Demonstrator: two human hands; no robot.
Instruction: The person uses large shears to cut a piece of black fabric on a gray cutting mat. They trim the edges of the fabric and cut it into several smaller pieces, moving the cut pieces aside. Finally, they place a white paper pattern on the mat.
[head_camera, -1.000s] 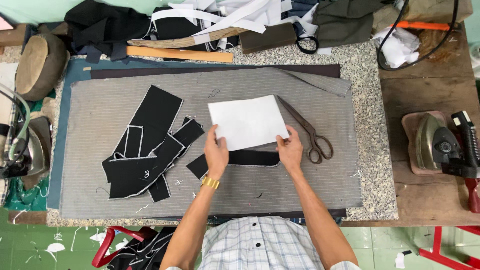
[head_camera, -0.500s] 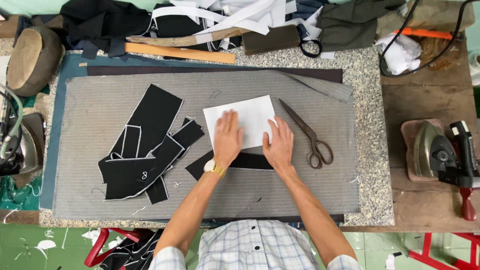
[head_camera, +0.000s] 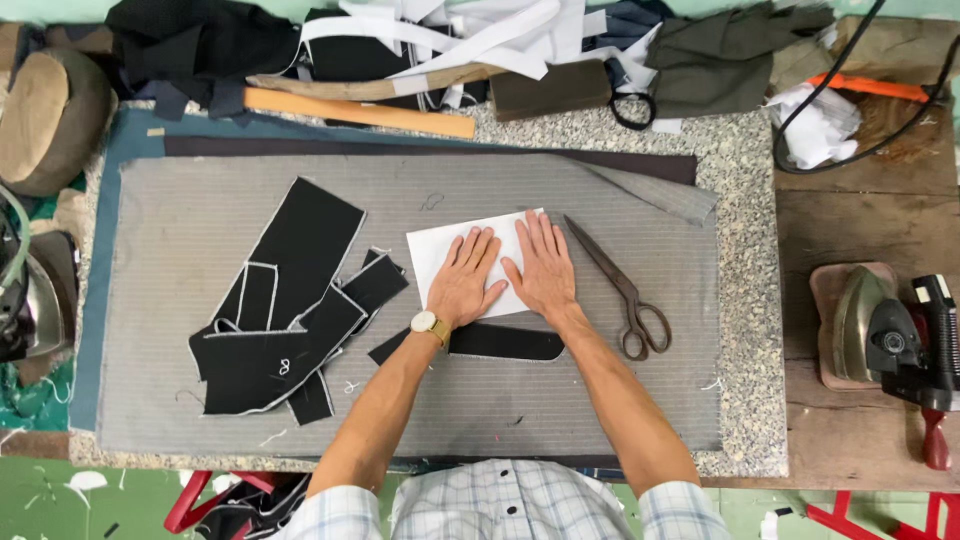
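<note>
White paper sheet (head_camera: 436, 252) lies flat on the grey striped cloth (head_camera: 200, 420) at desk centre, over the top edge of a black fabric strip (head_camera: 500, 342). We see both hands flat on it, palms down: left hand (head_camera: 465, 277) with a wristwatch, right hand (head_camera: 541, 268) just beside it, thumbs nearly touching. Neither grip closes on anything; fingers spread, pressing only. Scissors (head_camera: 620, 290) lie right of the sheet, near the right hand, not touching. Pile of black cut pieces with white edges (head_camera: 290, 310) sits to the left, apart from the hands. Iron (head_camera: 868, 325) rests at the desk's right edge. Wooden ruler (head_camera: 355, 111) lies along the back.
</note>
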